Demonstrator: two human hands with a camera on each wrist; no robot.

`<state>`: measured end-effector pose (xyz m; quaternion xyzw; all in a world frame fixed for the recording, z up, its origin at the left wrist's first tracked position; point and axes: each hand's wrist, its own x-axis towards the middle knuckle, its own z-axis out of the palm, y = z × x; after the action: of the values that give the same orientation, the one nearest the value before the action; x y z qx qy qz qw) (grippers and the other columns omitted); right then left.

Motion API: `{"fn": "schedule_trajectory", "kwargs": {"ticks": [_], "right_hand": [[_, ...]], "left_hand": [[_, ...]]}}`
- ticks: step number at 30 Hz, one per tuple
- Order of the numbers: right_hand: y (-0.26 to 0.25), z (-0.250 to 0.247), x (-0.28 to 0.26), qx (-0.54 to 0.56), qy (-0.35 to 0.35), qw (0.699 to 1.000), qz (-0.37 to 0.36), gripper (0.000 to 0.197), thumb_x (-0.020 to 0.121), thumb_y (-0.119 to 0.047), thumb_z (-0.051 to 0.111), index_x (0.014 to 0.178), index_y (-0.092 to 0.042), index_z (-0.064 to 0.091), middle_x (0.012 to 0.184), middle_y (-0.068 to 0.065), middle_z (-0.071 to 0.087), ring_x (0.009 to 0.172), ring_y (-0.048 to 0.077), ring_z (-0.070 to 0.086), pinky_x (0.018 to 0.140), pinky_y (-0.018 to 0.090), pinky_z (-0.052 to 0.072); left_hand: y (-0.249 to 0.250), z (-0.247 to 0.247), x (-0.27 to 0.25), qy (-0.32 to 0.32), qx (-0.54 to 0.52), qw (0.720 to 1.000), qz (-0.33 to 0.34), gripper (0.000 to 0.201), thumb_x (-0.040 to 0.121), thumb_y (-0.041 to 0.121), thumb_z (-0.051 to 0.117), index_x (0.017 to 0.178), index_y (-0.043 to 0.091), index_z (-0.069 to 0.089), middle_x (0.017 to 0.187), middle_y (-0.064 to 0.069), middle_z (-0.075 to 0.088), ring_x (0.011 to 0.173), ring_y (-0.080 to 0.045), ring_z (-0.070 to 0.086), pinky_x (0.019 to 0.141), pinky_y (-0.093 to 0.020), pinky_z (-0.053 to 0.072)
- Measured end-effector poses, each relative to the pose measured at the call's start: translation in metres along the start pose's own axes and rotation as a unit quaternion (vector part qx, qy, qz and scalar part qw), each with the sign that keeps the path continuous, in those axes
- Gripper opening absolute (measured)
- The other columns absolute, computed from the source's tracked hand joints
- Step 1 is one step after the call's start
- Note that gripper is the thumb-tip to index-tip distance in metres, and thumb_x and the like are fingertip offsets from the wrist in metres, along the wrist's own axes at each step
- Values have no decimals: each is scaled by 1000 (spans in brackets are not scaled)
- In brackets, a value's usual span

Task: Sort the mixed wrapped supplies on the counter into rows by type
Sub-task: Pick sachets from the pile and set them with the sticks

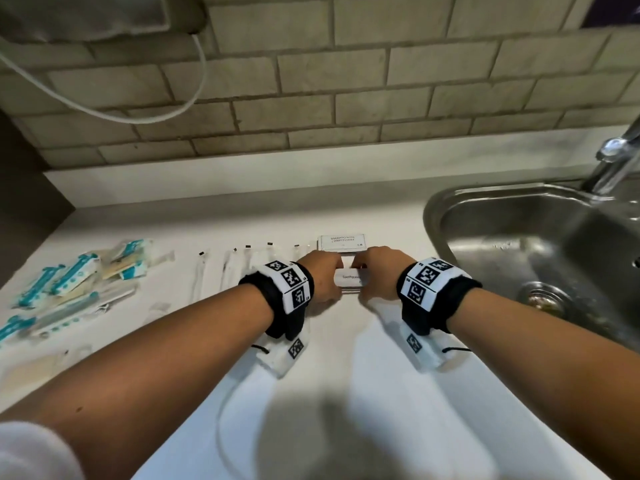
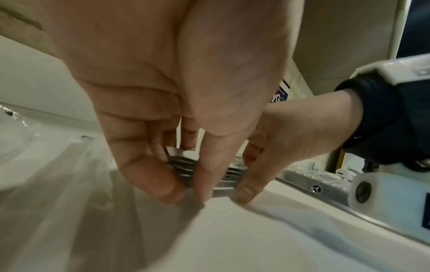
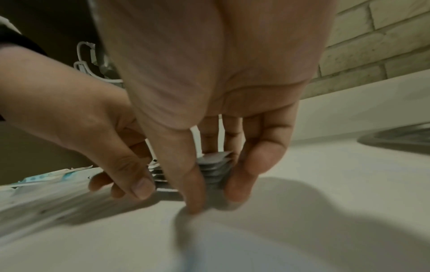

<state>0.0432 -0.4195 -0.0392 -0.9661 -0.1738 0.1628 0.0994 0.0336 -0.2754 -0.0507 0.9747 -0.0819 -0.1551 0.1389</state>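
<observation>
A small stack of flat white toothpaste sachets [image 1: 350, 279] stands on the white counter [image 1: 346, 375] in the middle. My left hand [image 1: 329, 277] pinches its left side and my right hand [image 1: 370, 273] pinches its right side. In the left wrist view the left hand [image 2: 186, 191] has thumb and fingers round the grey sachet edges [image 2: 184, 165]. The right wrist view shows my right hand [image 3: 215, 197] curled round the same stack [image 3: 215, 171]. Just behind lies a stack of shampoo sachets [image 1: 343, 242].
A row of clear-wrapped slim items with black tips [image 1: 239, 268] lies left of my hands. A loose pile of teal-and-white wrapped toothbrushes [image 1: 72, 282] covers the far left. A steel sink [image 1: 519, 244] with a tap [image 1: 616, 161] is at the right. The tiled wall runs behind.
</observation>
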Motion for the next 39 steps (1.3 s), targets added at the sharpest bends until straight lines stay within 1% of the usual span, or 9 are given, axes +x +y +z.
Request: {"fn": "schedule_trajectory", "kwargs": {"ticks": [4, 7, 10, 19, 23, 25, 31, 35, 39], "right_hand": [[3, 0, 8, 8, -5, 1000, -7, 35, 65, -13, 67, 99, -23, 68, 92, -1, 70, 82, 21, 67, 73, 28, 58], [6, 1, 13, 10, -15, 1000, -11, 37, 61, -12, 70, 96, -22, 68, 87, -2, 69, 79, 20, 67, 72, 29, 60], [9, 2, 16, 15, -21, 1000, -13, 36, 60, -12, 70, 95, -21, 68, 83, -3, 67, 77, 19, 66, 69, 27, 58], [11, 2, 25, 19, -29, 999, -24, 37, 57, -11, 74, 93, -14, 70, 83, 0, 68, 78, 20, 65, 63, 24, 55], [11, 4, 27, 15, -15, 999, -27, 32, 56, -7, 72, 87, -14, 69, 78, 0, 66, 73, 20, 64, 58, 24, 53], [12, 5, 28, 13, -4, 1000, -28, 30, 58, -8, 71, 87, -14, 68, 77, -1, 64, 73, 20, 64, 61, 25, 55], [13, 5, 30, 9, -11, 1000, -25, 32, 60, -8, 71, 91, -15, 67, 85, 1, 67, 78, 20, 64, 63, 25, 54], [11, 4, 29, 4, -14, 1000, -21, 36, 62, -11, 73, 97, -15, 67, 88, 1, 68, 81, 20, 65, 68, 27, 56], [9, 5, 27, -12, -18, 1000, -19, 48, 65, -17, 76, 112, -17, 63, 104, 1, 66, 89, 19, 61, 78, 28, 55]], "left_hand": [[4, 0, 6, 6, 31, 999, -22, 32, 71, 29, 73, 100, 28, 60, 97, 1, 68, 86, -23, 64, 75, -32, 53], [6, 0, 9, 3, 40, 999, -33, 28, 69, 29, 73, 95, 27, 60, 94, 2, 68, 84, -22, 64, 76, -33, 55], [5, 2, 12, -5, 39, 998, -42, 29, 70, 27, 73, 98, 23, 65, 94, 1, 68, 85, -23, 65, 78, -35, 56], [-2, 2, 18, -7, 35, 998, -47, 36, 69, 25, 77, 103, 20, 66, 94, 1, 67, 83, -21, 62, 76, -30, 53], [-4, 2, 21, 10, 38, 998, -39, 43, 72, 25, 76, 113, 20, 63, 104, -1, 66, 93, -22, 62, 74, -26, 47], [-5, 2, 22, 17, 36, 999, -38, 42, 72, 24, 76, 112, 20, 63, 105, -2, 66, 94, -23, 62, 73, -26, 44], [-5, 4, 21, 19, 35, 999, -28, 39, 74, 23, 75, 111, 20, 64, 102, -2, 67, 91, -22, 61, 70, -26, 43], [-6, 3, 20, 17, 33, 999, -18, 44, 76, 25, 74, 118, 17, 62, 110, -4, 66, 100, -25, 62, 76, -27, 45], [-8, -2, 16, 14, 29, 999, -6, 53, 77, 27, 76, 124, 14, 58, 118, -5, 63, 108, -25, 59, 82, -27, 45]]}}
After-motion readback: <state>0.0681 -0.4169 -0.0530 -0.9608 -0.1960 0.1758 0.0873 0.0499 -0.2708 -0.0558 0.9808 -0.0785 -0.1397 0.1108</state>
